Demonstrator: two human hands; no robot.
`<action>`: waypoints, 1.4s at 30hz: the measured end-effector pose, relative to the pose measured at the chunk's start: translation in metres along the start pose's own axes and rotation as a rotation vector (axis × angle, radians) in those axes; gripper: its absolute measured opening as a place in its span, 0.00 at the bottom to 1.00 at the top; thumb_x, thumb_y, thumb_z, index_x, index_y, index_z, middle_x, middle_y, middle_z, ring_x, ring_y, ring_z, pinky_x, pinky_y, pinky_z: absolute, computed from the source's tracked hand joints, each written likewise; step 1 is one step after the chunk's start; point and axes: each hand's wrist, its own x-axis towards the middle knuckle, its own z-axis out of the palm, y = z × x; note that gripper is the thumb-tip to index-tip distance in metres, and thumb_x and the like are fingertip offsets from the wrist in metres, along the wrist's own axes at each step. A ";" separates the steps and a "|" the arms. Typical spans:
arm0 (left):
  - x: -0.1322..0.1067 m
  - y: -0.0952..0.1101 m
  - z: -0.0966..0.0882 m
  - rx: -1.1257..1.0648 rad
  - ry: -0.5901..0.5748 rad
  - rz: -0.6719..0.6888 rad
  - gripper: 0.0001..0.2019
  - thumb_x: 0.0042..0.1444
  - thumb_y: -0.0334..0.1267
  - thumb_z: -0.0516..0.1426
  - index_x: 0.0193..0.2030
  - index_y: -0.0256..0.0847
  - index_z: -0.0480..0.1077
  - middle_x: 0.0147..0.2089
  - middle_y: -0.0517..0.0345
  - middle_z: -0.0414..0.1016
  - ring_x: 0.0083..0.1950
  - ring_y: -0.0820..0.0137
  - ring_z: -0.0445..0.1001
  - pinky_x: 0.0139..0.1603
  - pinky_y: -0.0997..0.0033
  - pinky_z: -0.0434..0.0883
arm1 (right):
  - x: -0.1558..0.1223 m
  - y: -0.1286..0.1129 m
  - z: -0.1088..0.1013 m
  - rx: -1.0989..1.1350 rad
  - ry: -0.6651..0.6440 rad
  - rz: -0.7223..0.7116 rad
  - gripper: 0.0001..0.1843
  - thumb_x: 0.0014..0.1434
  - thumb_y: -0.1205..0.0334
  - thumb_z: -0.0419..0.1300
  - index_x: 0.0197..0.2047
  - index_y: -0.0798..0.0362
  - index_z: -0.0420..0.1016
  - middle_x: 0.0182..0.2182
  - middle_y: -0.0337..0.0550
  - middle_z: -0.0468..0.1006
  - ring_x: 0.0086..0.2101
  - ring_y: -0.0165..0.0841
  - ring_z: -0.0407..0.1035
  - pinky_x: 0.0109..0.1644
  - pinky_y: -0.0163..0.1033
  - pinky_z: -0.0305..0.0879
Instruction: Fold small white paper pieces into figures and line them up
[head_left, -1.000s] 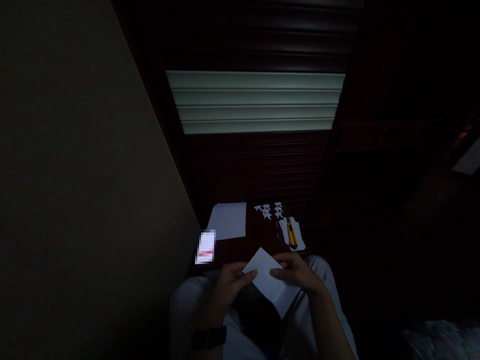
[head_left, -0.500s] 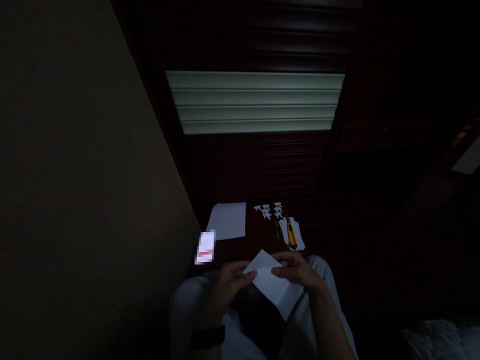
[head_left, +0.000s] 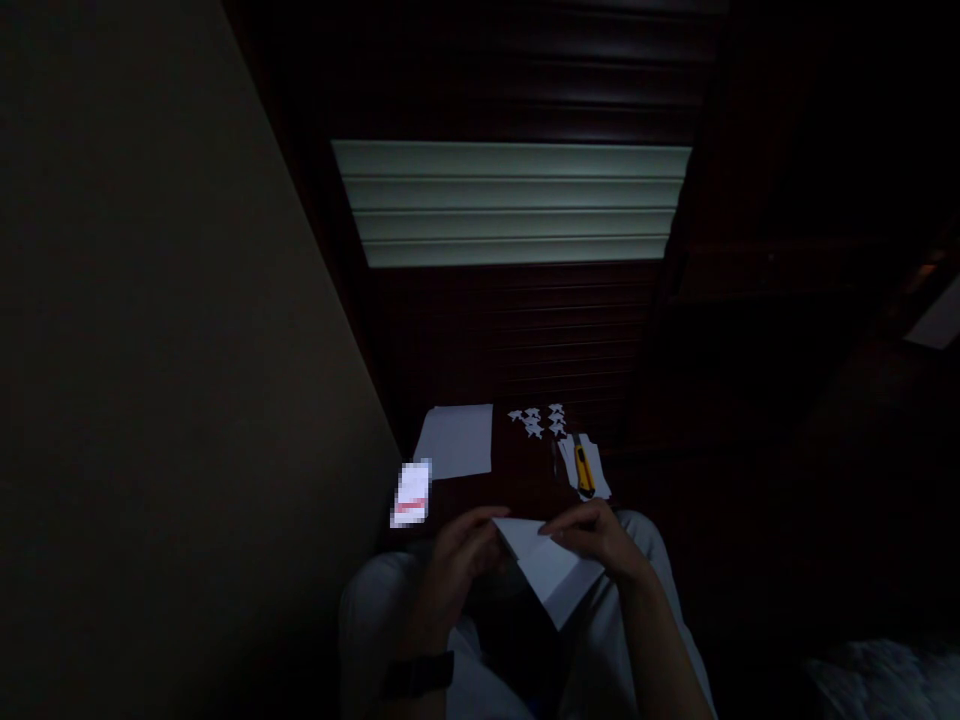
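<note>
A folded sheet of white paper point(head_left: 555, 575) is held above my lap, its crease lines showing and its top edge turned over. My right hand point(head_left: 600, 540) pinches the upper right edge between thumb and fingers. At the left corner my left hand point(head_left: 466, 550) grips the paper, its index finger along the far edge; the other fingertips are partly hidden in shadow. Beyond the hands, a yellow utility knife point(head_left: 583, 470) lies on small white paper pieces point(head_left: 598, 468). Several small folded white paper shapes point(head_left: 533, 425) stand in clusters on the dark table point(head_left: 517, 490).
A larger stack of white sheets point(head_left: 457, 440) lies at the table's left, near a lit, blurred-out screen point(head_left: 411, 494). A thin dark tool point(head_left: 554, 458) rests beside the knife. A wall point(head_left: 187, 350) closes the left side; slatted dark panels point(head_left: 510, 320) stand behind.
The paper's upper corner has been folded over, so its top now looks flatter. My left thumb has come off the paper's front face, and the right fingers have shifted slightly along the edge.
</note>
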 end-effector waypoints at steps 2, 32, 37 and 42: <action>0.003 0.000 0.008 -0.070 0.067 -0.024 0.22 0.51 0.48 0.58 0.50 0.41 0.70 0.34 0.51 0.77 0.31 0.67 0.76 0.30 0.69 0.71 | 0.001 -0.002 0.004 -0.022 0.047 -0.010 0.13 0.49 0.56 0.64 0.35 0.54 0.82 0.28 0.46 0.80 0.27 0.33 0.68 0.28 0.34 0.59; 0.008 -0.019 0.032 -0.122 0.341 0.170 0.11 0.43 0.41 0.65 0.30 0.35 0.76 0.31 0.53 0.79 0.34 0.65 0.76 0.33 0.72 0.70 | 0.002 -0.004 0.023 -0.194 -0.076 0.090 0.16 0.49 0.52 0.63 0.23 0.58 0.72 0.18 0.36 0.67 0.21 0.25 0.57 0.22 0.30 0.51; 0.010 -0.021 0.031 -0.065 0.218 0.125 0.16 0.40 0.37 0.67 0.37 0.35 0.75 0.33 0.52 0.78 0.32 0.66 0.76 0.31 0.73 0.70 | 0.005 0.003 0.024 -0.222 -0.005 0.049 0.17 0.51 0.51 0.62 0.23 0.58 0.71 0.18 0.36 0.65 0.21 0.25 0.55 0.22 0.30 0.50; 0.011 -0.023 0.027 -0.027 0.229 0.071 0.16 0.37 0.35 0.68 0.35 0.34 0.74 0.29 0.55 0.78 0.29 0.68 0.75 0.28 0.73 0.69 | 0.006 0.005 0.024 -0.229 -0.059 0.035 0.19 0.51 0.50 0.61 0.21 0.57 0.69 0.18 0.34 0.63 0.21 0.24 0.53 0.22 0.30 0.49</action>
